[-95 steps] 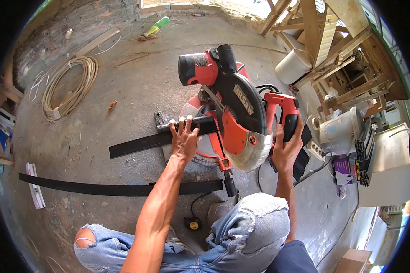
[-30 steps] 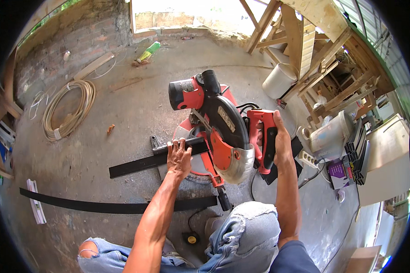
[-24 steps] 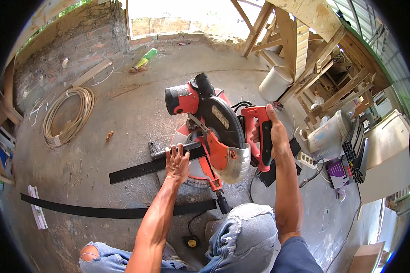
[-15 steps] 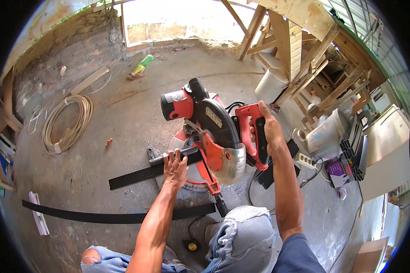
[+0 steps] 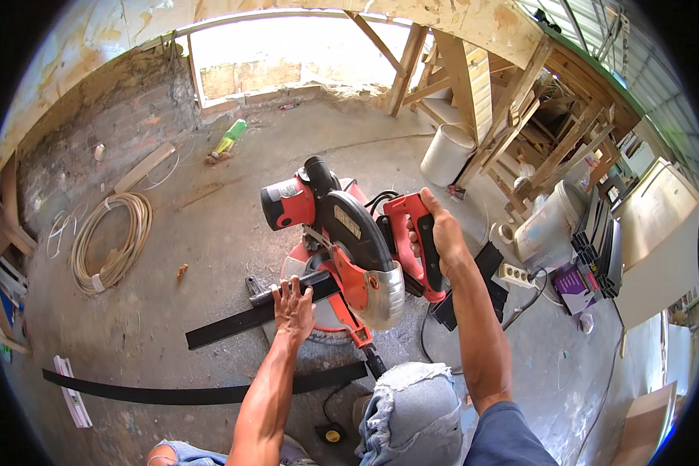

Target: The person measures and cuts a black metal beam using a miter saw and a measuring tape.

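Note:
A red and black miter saw sits on the concrete floor in front of me, its round black blade guard raised above the base. My right hand is closed round the saw's red handle, fingers through the loop. Across the base, against the fence, lies a flat black bar sticking out to the left. My left hand holds this bar down, its fingers bent over the bar and fence beside the blade guard. Nearer to me, a longer black strip lies on the floor, crossing a pale spirit level.
A round black tape measure lies by my feet. To the right are a power strip with cords, a purple box, black profiles and a bucket. A coiled hose lies left; a white bucket stands behind.
The view has tilted and shifted slightly, so the scene sits a little differently. Both hands keep their hold on the bar and the saw handle.

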`<state>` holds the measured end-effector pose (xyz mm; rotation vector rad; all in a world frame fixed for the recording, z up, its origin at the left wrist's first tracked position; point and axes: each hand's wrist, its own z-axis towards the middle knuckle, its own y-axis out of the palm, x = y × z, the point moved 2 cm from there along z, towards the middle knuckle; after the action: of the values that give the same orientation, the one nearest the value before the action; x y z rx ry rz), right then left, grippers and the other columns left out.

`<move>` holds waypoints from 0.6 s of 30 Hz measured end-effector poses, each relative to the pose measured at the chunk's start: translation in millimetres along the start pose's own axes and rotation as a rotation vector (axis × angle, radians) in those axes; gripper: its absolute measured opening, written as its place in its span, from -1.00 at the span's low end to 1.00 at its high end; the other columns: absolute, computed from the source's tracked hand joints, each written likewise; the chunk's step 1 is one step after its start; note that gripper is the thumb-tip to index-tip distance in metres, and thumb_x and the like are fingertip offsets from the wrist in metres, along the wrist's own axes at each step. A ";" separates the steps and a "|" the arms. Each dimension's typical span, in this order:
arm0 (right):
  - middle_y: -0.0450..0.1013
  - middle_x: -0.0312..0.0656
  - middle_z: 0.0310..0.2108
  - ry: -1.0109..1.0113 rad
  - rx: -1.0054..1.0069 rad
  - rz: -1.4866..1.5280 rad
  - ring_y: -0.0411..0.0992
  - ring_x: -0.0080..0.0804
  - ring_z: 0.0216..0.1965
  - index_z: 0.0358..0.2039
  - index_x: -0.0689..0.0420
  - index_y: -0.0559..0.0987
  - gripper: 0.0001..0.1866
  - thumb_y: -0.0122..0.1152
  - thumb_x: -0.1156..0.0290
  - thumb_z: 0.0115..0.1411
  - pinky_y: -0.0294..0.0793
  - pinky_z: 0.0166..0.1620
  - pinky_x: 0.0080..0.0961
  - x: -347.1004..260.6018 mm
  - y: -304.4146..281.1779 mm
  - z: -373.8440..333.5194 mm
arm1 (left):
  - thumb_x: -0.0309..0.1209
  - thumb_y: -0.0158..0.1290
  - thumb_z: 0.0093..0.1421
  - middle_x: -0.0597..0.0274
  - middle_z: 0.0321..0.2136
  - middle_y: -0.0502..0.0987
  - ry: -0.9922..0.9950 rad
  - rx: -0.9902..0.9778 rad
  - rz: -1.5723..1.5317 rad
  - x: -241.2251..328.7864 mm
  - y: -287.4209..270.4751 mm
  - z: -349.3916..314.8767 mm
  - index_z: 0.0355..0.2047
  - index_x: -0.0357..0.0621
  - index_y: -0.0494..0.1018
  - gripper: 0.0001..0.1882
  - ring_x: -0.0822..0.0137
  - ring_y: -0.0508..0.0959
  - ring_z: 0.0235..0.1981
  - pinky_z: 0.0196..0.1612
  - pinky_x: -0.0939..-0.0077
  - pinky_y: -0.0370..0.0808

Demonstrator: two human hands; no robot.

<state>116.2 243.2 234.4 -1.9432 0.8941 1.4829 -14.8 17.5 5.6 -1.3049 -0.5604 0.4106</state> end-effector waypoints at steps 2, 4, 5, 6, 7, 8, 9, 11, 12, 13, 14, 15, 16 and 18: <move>0.38 -0.24 -0.67 -0.007 0.002 0.004 0.33 -0.46 -0.73 -0.50 0.16 0.51 -0.35 -0.04 -0.23 0.34 0.34 -0.65 -0.51 -0.6 0.3 -0.5 | -0.29 0.29 0.04 0.03 0.13 0.26 -0.004 -0.004 0.003 0.2 -1.3 0.6 0.00 0.02 0.53 -0.53 -0.03 0.23 0.22 0.25 -0.08 0.13; 0.37 -0.24 -0.67 -0.015 0.002 0.010 0.33 -0.46 -0.73 -0.49 0.16 0.51 -0.36 -0.05 -0.22 0.35 0.34 -0.65 -0.51 -2.5 0.7 -1.7 | -0.28 0.29 0.04 0.02 0.13 0.26 -0.006 -0.029 0.003 0.3 -4.8 1.2 0.00 0.01 0.53 -0.53 -0.03 0.23 0.22 0.26 -0.09 0.12; 0.37 -0.24 -0.67 -0.018 0.000 0.011 0.33 -0.46 -0.73 -0.49 0.16 0.51 -0.36 -0.06 -0.21 0.35 0.34 -0.65 -0.51 -2.1 1.4 -2.1 | -0.28 0.29 0.04 0.02 0.13 0.26 -0.004 -0.028 0.003 0.4 -4.1 1.2 0.00 0.01 0.53 -0.53 -0.03 0.23 0.22 0.26 -0.09 0.12; 0.37 -0.24 -0.67 -0.021 -0.003 0.012 0.32 -0.46 -0.73 -0.48 0.16 0.51 -0.37 -0.07 -0.20 0.36 0.34 -0.65 -0.51 -1.9 1.8 -2.6 | -0.28 0.29 0.04 0.03 0.13 0.26 -0.004 -0.022 0.004 0.1 -3.4 1.3 -0.01 0.01 0.53 -0.53 -0.03 0.23 0.21 0.26 -0.10 0.11; 0.37 -0.24 -0.67 -0.023 -0.003 0.013 0.32 -0.46 -0.73 -0.48 0.16 0.51 -0.37 -0.07 -0.20 0.36 0.34 -0.65 -0.51 -1.6 1.8 -2.7 | -0.28 0.29 0.04 0.03 0.13 0.26 -0.006 -0.016 0.005 -0.4 -2.9 1.2 -0.01 0.01 0.54 -0.54 -0.03 0.23 0.21 0.26 -0.10 0.11; 0.37 -0.25 -0.66 -0.019 -0.011 0.016 0.32 -0.46 -0.73 -0.48 0.16 0.51 -0.37 -0.07 -0.21 0.36 0.33 -0.65 -0.51 -1.0 1.1 -2.5 | -0.28 0.29 0.04 0.03 0.13 0.26 -0.005 -0.016 0.005 -0.2 -1.3 1.1 -0.01 0.01 0.54 -0.54 -0.03 0.23 0.21 0.26 -0.10 0.11; 0.37 -0.25 -0.66 -0.016 -0.020 0.020 0.32 -0.47 -0.73 -0.48 0.16 0.50 -0.37 -0.08 -0.21 0.36 0.33 -0.65 -0.51 -0.2 0.6 -2.2 | -0.28 0.29 0.04 0.03 0.12 0.27 -0.005 -0.006 0.000 -0.2 0.3 1.0 -0.01 0.01 0.54 -0.54 -0.03 0.23 0.21 0.27 -0.11 0.10; 0.38 -0.25 -0.65 -0.005 -0.035 0.019 0.33 -0.47 -0.71 -0.46 0.16 0.51 -0.36 -0.05 -0.24 0.33 0.35 -0.63 -0.52 2.0 -2.6 0.3 | -0.27 0.29 0.04 0.03 0.12 0.27 -0.004 0.005 -0.005 0.1 0.6 1.0 -0.02 0.01 0.54 -0.54 -0.02 0.23 0.21 0.27 -0.11 0.10; 0.38 -0.24 -0.63 0.007 -0.049 0.017 0.34 -0.48 -0.69 -0.44 0.16 0.52 -0.34 -0.03 -0.28 0.30 0.36 -0.60 -0.53 2.9 -3.5 1.0 | -0.27 0.29 0.04 0.04 0.11 0.27 -0.004 0.000 0.000 0.9 -0.1 1.2 -0.02 0.02 0.54 -0.55 -0.02 0.23 0.21 0.27 -0.11 0.10; 0.38 -0.24 -0.63 0.005 -0.049 0.017 0.34 -0.48 -0.69 -0.44 0.16 0.52 -0.34 -0.03 -0.28 0.30 0.36 -0.60 -0.53 3.0 -3.6 0.8 | -0.27 0.29 0.04 0.04 0.11 0.27 -0.004 -0.005 0.005 1.2 -0.6 1.4 -0.02 0.02 0.54 -0.55 -0.02 0.23 0.21 0.27 -0.11 0.10; 0.38 -0.24 -0.63 -0.003 -0.047 0.015 0.34 -0.48 -0.68 -0.44 0.16 0.52 -0.35 -0.03 -0.28 0.30 0.36 -0.60 -0.54 3.5 -3.3 0.6 | -0.27 0.29 0.04 0.04 0.11 0.27 -0.005 -0.004 0.006 0.9 -0.4 1.1 -0.02 0.02 0.54 -0.55 -0.02 0.23 0.21 0.27 -0.11 0.10; 0.39 -0.24 -0.63 -0.010 -0.045 0.012 0.35 -0.48 -0.68 -0.44 0.16 0.52 -0.35 -0.03 -0.28 0.30 0.37 -0.60 -0.54 3.6 -2.8 0.3 | -0.27 0.29 0.05 0.05 0.11 0.27 -0.002 0.002 0.007 0.4 0.0 0.8 -0.03 0.02 0.55 -0.56 -0.02 0.23 0.21 0.27 -0.11 0.10; 0.39 -0.24 -0.63 -0.011 -0.047 0.013 0.35 -0.48 -0.68 -0.44 0.16 0.52 -0.35 -0.03 -0.28 0.30 0.37 -0.60 -0.54 3.4 -1.9 0.2 | -0.27 0.28 0.05 0.05 0.11 0.27 0.001 0.008 0.009 -0.2 -0.1 0.7 -0.03 0.02 0.55 -0.56 -0.02 0.23 0.21 0.27 -0.11 0.09; 0.38 -0.25 -0.63 -0.019 -0.027 0.005 0.35 -0.49 -0.68 -0.43 0.16 0.51 -0.34 -0.03 -0.28 0.30 0.37 -0.61 -0.54 3.1 -1.9 -0.2 | -0.27 0.28 0.05 0.05 0.10 0.27 -0.004 -0.002 0.007 0.4 -0.9 0.6 -0.03 0.02 0.54 -0.56 -0.01 0.23 0.20 0.27 -0.11 0.09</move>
<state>118.4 243.6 231.4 -1.9443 0.8756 1.5218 -14.8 18.0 6.6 -1.3082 -0.5595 0.4188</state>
